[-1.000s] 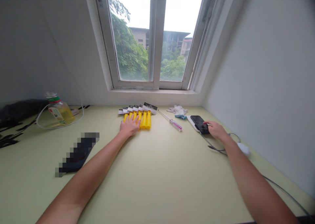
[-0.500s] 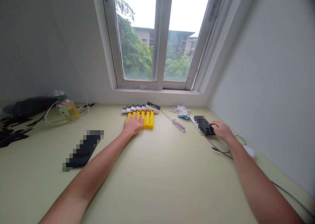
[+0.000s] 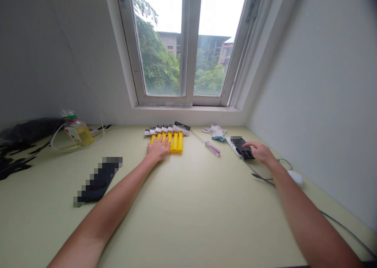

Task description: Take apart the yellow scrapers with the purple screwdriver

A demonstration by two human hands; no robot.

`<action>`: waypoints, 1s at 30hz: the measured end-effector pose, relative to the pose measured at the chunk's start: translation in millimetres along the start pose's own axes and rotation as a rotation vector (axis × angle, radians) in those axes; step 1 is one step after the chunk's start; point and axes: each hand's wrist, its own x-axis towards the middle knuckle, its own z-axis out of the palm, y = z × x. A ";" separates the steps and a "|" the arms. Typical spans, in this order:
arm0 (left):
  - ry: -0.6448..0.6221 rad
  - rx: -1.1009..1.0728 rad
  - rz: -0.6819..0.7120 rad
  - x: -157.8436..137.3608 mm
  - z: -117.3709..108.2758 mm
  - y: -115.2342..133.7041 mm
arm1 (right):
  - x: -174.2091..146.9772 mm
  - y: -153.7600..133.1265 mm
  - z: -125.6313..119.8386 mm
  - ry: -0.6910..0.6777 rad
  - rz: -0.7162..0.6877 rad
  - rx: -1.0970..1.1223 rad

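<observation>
My left hand (image 3: 159, 148) lies with fingers spread on a row of several yellow handle-like things (image 3: 178, 141), covering those at the left of the row. Black-and-white cards (image 3: 182, 127) show at their far ends. To the right of the row lies a screwdriver (image 3: 212, 147) with a clear and purple handle. Its shaft points towards the cards. My right hand (image 3: 263, 153) holds nothing. Its index finger is stretched out at a black phone-like device (image 3: 247, 152), partly blurred out; whether the fingertip touches it, I cannot tell.
A white glove (image 3: 216, 131) with a blue cuff lies beyond the screwdriver. Grey cables (image 3: 266, 179) and a white object (image 3: 295, 178) are by my right forearm. At left are a dark phone-like slab (image 3: 99, 183), a bottle of yellow liquid (image 3: 79, 133) and black plastic (image 3: 32, 130).
The view has shifted slightly. My right hand has moved a little to the left over the black device, its index finger still stretched out. My left hand stays on the yellow things.
</observation>
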 end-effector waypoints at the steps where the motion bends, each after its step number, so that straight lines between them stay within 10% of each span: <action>1: 0.000 0.001 -0.001 0.1 0.0 0.0 | -0.6 3.2 -0.9 0.009 0.026 -0.016; 30: 0.006 0.003 -0.003 0.8 0.7 -0.7 | -7.5 -21.4 -19.0 -0.061 0.012 -0.115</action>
